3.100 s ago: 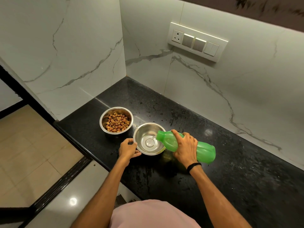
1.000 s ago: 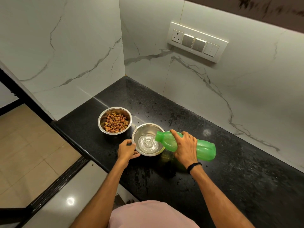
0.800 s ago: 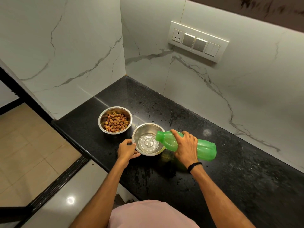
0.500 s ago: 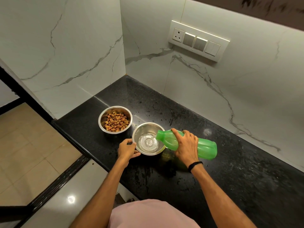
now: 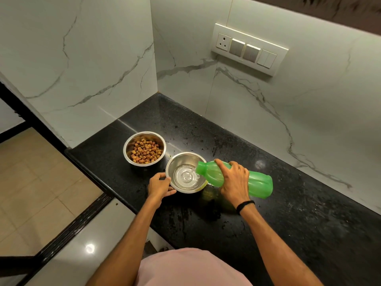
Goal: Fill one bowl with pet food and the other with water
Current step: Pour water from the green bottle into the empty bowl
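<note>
The water bowl [image 5: 179,156] is sitting on the black counter [image 5: 288,213], close to its front edge and just beside the food bowl [image 5: 144,133]. I cannot tell whether the two rims are touching. My right hand [image 5: 234,182] is wrapping round the middle of the green bottle [image 5: 258,182] and tipping it nearly flat. Its mouth is hanging over the bowl's right rim, and a thin stream is running into the shallow water [image 5: 185,178] pooling at the bottom. My left hand [image 5: 158,185] is curling its fingers round the near-left rim, steadying the bowl.

I am judging the filling as only partly done, since most of the inner wall is showing dry.

The mouth is hovering right at the rim, so a small drift to the right would be sending water onto the counter. Tipping more steeply could be bringing a gush that splashes out, perhaps into the kibble [image 5: 145,151] next door (soggy food being nobody's favourite). The counter is looking blotchy, possibly wet, and the bowl is standing near the edge, so loosening my left grip could be letting it slide. I also cannot see through the bottle to tell how much is remaining.

A switch panel [image 5: 249,49] with a socket is sitting on the marble wall [image 5: 309,110], well apart from the pouring. Nothing is standing between bottle and bowl, and only my own left fingers are lying within splash range.
</note>
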